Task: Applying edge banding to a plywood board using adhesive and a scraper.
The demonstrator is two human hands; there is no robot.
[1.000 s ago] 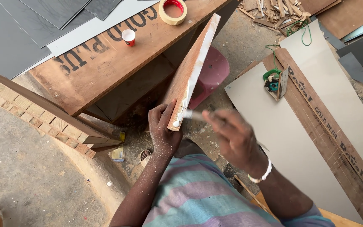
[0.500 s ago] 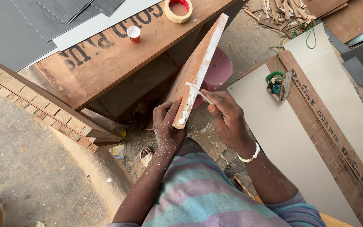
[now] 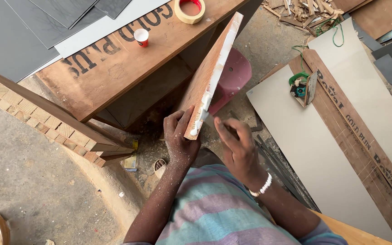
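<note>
Here your left hand (image 3: 181,136) clamps the near end of the wooden board (image 3: 212,75), fingers and thumb wrapped tight around it, while your right hand (image 3: 237,147) sits just beside the white-coated edge, curled around something thin and blurred that you cannot make out. The board's long axis runs up and away from your fingers, toward the worktable (image 3: 114,59).

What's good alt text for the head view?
Seen from above, a person's left hand grips the near end of a wooden board stood on edge, while the right hand, blurred, is at its white-coated edge. Behind are a workbench with a tape roll and small cup; pale sheets lie to the right.
</note>
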